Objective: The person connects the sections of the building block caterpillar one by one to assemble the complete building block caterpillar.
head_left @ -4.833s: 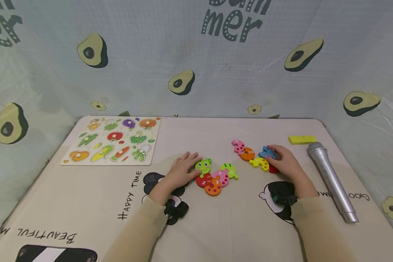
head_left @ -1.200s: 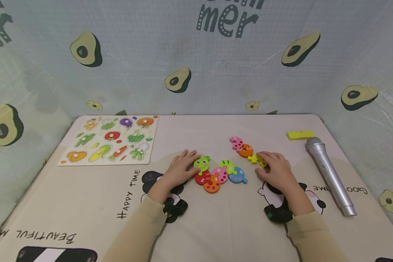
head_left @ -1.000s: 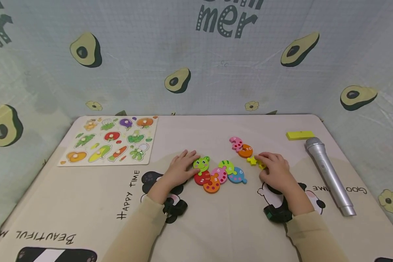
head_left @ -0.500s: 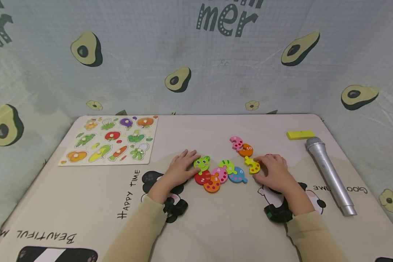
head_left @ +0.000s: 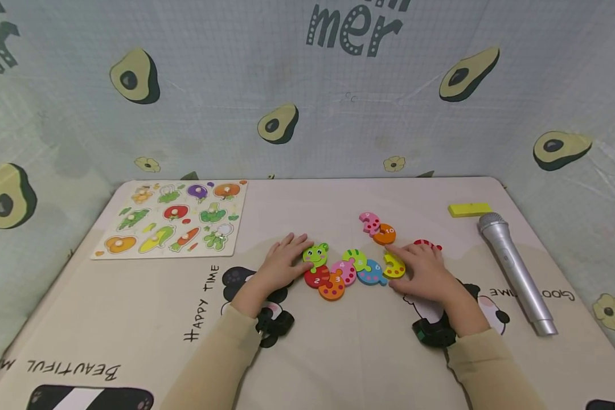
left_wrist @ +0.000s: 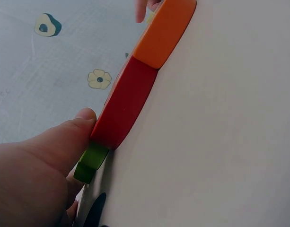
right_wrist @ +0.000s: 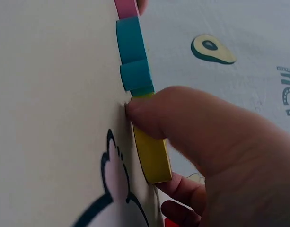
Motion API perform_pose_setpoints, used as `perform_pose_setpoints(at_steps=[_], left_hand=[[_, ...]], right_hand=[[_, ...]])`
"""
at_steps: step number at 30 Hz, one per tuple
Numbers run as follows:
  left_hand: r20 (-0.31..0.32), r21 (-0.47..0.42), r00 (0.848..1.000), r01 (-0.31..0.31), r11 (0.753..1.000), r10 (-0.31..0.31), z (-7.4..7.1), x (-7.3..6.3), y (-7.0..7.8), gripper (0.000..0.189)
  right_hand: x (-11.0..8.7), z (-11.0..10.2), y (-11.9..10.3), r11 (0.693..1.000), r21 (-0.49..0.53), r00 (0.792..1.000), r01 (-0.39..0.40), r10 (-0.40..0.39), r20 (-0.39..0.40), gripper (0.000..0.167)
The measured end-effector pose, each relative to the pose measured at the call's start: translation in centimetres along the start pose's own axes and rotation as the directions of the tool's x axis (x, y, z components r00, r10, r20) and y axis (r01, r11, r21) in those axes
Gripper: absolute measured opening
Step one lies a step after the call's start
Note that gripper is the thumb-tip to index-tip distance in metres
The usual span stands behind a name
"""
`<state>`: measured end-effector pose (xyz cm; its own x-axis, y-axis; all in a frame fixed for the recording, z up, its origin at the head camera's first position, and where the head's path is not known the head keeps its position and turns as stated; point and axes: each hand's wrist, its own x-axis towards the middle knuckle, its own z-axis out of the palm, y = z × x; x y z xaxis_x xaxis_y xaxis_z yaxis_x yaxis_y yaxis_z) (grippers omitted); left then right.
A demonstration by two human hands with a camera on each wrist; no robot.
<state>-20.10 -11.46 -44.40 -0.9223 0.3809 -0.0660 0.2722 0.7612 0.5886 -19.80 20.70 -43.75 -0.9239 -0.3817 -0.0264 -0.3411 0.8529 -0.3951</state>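
Observation:
A chain of flat numbered caterpillar puzzle pieces lies mid-table. It runs from a green frog-like head piece (head_left: pixel 315 256) through red (head_left: pixel 316 279), orange (head_left: pixel 332 290), pink (head_left: pixel 344 274) and green (head_left: pixel 356 261) to a blue piece (head_left: pixel 371 273). My left hand (head_left: pixel 281 266) rests beside the head with fingers spread; its thumb touches the chain near the green-red joint, as the left wrist view shows. Between thumb and fingers, my right hand (head_left: pixel 424 273) pinches a yellow puzzle piece (head_left: pixel 394 266) against the blue piece's tab. That thumb covers part of the yellow edge in the right wrist view.
Pink (head_left: pixel 370 222) and orange (head_left: pixel 385 234) pieces lie behind the chain. A red piece (head_left: pixel 427 244) is partly hidden behind my right hand. A vegetable puzzle board (head_left: pixel 166 219) lies at the back left, a yellow block (head_left: pixel 469 210) and silver microphone (head_left: pixel 516 273) at right.
The blue piece has joined the chain's right end. My right hand has turned the yellow piece and brought it left and nearer, up to the blue one. My left hand has hardly moved.

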Motion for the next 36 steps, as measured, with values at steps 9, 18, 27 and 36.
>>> perform_pose_setpoints(at_steps=[9,18,27,36], left_hand=[[-0.014,-0.016,1.0,0.0,1.0,-0.001,0.1,0.0,0.2,0.053],[-0.008,0.002,1.0,0.003,1.0,-0.003,0.2,0.0,-0.2,0.053],[-0.012,0.005,1.0,0.003,1.0,-0.003,0.3,0.0,-0.3,0.053],[-0.011,-0.003,1.0,-0.006,1.0,0.005,0.1,0.1,-0.1,0.054]], right_hand=[[-0.2,0.0,0.0,1.0,-0.005,1.0,0.007,-0.007,-0.009,0.053],[-1.4,-0.6,-1.8,0.987,0.158,0.996,-0.011,-0.004,0.09,0.057],[-1.4,0.0,-2.7,0.987,0.159,0.994,0.019,-0.036,0.104,0.056],[-1.3,0.4,-2.4,0.991,0.132,0.997,0.022,-0.032,0.072,0.055]])
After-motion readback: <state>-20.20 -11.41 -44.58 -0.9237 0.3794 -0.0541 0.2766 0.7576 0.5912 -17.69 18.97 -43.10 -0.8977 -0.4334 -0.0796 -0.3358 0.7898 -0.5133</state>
